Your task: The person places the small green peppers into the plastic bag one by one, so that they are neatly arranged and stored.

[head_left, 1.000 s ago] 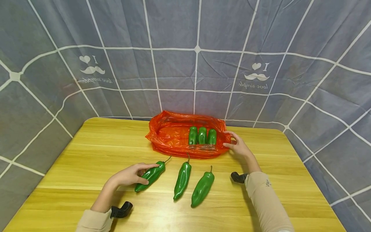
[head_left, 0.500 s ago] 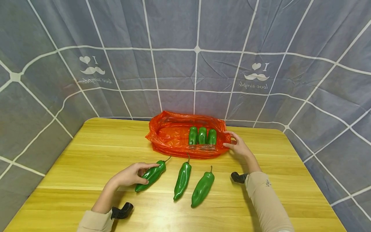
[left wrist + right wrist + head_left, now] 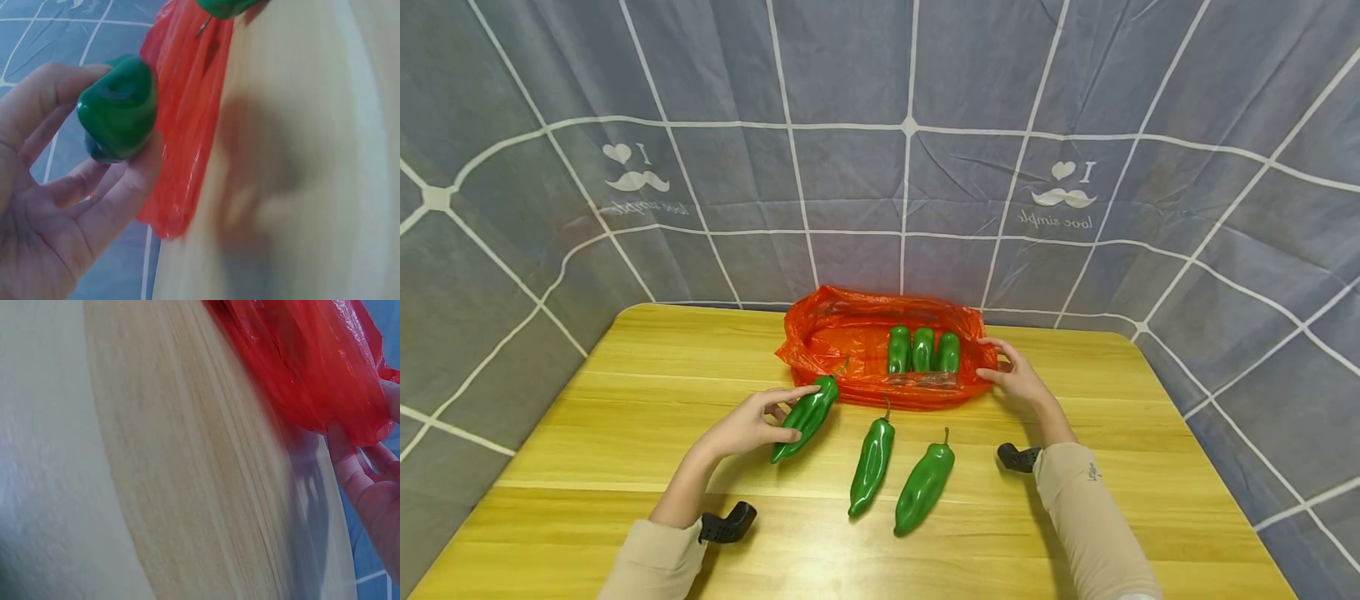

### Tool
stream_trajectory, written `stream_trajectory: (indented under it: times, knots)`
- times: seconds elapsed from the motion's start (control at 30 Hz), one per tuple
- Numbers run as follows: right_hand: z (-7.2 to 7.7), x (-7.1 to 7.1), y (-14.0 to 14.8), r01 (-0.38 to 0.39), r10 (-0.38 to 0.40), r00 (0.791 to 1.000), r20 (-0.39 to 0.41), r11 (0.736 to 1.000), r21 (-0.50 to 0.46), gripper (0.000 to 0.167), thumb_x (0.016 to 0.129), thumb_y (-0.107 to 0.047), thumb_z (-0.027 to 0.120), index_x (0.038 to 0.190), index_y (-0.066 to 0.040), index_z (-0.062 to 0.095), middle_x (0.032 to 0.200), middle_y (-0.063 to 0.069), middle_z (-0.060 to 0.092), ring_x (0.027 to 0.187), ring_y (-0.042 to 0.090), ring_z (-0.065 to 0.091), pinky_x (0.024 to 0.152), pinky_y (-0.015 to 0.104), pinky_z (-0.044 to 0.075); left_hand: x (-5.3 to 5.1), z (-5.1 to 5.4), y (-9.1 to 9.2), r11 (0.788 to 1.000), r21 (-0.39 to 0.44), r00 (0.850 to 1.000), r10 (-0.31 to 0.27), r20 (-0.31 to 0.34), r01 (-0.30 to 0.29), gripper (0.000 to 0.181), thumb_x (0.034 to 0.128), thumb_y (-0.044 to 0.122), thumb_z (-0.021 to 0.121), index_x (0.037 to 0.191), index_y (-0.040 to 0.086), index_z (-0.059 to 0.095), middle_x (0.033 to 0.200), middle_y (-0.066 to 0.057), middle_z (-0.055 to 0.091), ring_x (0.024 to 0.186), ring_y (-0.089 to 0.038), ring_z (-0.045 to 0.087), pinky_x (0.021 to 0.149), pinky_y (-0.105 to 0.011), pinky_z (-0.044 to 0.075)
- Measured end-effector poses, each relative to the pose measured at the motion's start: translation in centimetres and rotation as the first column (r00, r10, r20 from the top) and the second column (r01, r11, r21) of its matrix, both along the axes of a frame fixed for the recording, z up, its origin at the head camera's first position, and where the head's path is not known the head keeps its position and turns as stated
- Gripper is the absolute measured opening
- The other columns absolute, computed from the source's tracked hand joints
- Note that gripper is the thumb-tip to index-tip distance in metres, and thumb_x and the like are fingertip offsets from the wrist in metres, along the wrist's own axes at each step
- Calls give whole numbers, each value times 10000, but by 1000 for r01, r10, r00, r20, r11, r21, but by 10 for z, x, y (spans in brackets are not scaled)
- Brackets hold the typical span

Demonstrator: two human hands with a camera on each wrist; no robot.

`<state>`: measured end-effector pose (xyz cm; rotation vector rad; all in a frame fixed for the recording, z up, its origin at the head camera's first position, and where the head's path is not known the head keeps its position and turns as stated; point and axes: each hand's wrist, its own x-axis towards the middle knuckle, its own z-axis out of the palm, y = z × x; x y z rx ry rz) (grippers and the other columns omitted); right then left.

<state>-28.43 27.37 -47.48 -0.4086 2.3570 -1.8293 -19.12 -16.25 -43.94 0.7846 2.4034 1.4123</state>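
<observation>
Between thumb and fingers my left hand [image 3: 751,427] holds a green pepper [image 3: 808,415] off the table, its stem end at the front left edge of the red plastic bag [image 3: 857,387]. The left wrist view shows the same pepper [image 3: 119,112] end-on in the hand [image 3: 56,212]. My right hand [image 3: 1021,379] pinches the bag's right end; in the right wrist view the fingers lie on the red plastic [image 3: 312,369]. Inside the open bag, three green peppers [image 3: 923,350] stand side by side at the right.
Two more green peppers, one [image 3: 872,467] near the middle and one [image 3: 924,489] to its right, lie on the wooden table [image 3: 1000,542] in front of the bag. A grey curtain with white lines [image 3: 850,175] hangs behind the table and at both sides.
My left hand has lifted its pepper from the table and moved it forward and to the right, up to the bag. My right hand and the bag look unmoved.
</observation>
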Motion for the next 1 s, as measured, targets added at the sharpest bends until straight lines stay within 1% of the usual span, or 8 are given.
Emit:
stream_trajectory:
  times: [0.07, 0.17, 0.27, 0.47, 0.63, 0.73, 0.83, 1.0]
  knots:
    - [1, 0, 0, -3, 3, 1000, -4, 1000, 0, 526, 839, 39, 603, 1314, -28, 387, 1237, 244, 412, 907, 143, 582, 678, 242, 499, -4, 3, 4, 1000, 10, 1000, 22, -2, -22, 642, 777, 86, 704, 1361, 71, 439, 1094, -187, 539, 804, -214, 574, 662, -280, 491]
    - [1, 0, -1, -3, 3, 1000, -14, 1000, 0, 524, 840, 47, 599, 1314, -18, 386, 1234, 241, 411, 918, 144, 580, 697, 239, 504, -12, 6, 11, 998, 30, 999, 51, 10, -51, 651, 777, 88, 708, 1368, 85, 435, 1104, -203, 535, 825, -235, 578, 675, -287, 494]
    - [1, -1, -1, -2, 2, 1000, -20, 1000, -1, 523, 837, 54, 598, 1313, -5, 387, 1225, 249, 409, 964, 226, 572, 717, 239, 505, -19, 8, 18, 996, 44, 997, 72, 11, -72, 657, 774, 92, 718, 1367, 89, 437, 1090, -208, 538, 818, -239, 573, 679, -278, 489]
    - [2, -2, -2, -2, 2, 1000, -14, 1000, -4, 530, 836, 60, 597, 1318, -4, 386, 1245, 268, 396, 1056, 418, 504, 729, 227, 497, -34, 14, 31, 993, 61, 995, 103, 1, -103, 642, 774, 77, 716, 1358, 87, 449, 987, -186, 519, 688, -196, 538, 587, -254, 457]
    - [2, -1, -3, -11, 10, 1000, -6, 1000, -15, 540, 837, 64, 595, 1325, 11, 370, 1268, 289, 375, 1089, 478, 466, 727, 225, 495, -45, 21, 40, 988, 93, 992, 123, 24, -125, 637, 780, 70, 703, 1360, 68, 440, 962, -204, 507, 622, -193, 524, 570, -276, 453]
    - [2, -1, -2, -11, 11, 1000, -3, 1000, -21, 538, 837, 69, 591, 1323, 13, 367, 1275, 286, 370, 1085, 473, 468, 724, 230, 498, -53, 22, 45, 984, 101, 989, 142, 47, -146, 633, 784, 83, 701, 1362, 94, 445, 971, -209, 507, 611, -193, 516, 580, -327, 468]
    - [1, -1, -1, -12, 11, 1000, -9, 1000, -15, 534, 837, 71, 589, 1319, 14, 366, 1275, 282, 370, 1077, 467, 476, 726, 233, 499, -62, 23, 51, 979, 85, 980, 178, 89, -186, 630, 787, 116, 701, 1364, 143, 450, 1023, -206, 498, 639, -189, 542, 644, -410, 497]
    - [-1, -1, 0, -8, 8, 1000, -25, 1000, 8, 528, 843, 54, 591, 1320, 13, 368, 1256, 276, 379, 1037, 387, 524, 725, 232, 499, -74, 24, 61, 968, 67, 960, 227, 166, -240, 627, 791, 130, 695, 1366, 161, 449, 1053, -215, 478, 649, -172, 584, 689, -395, 521]
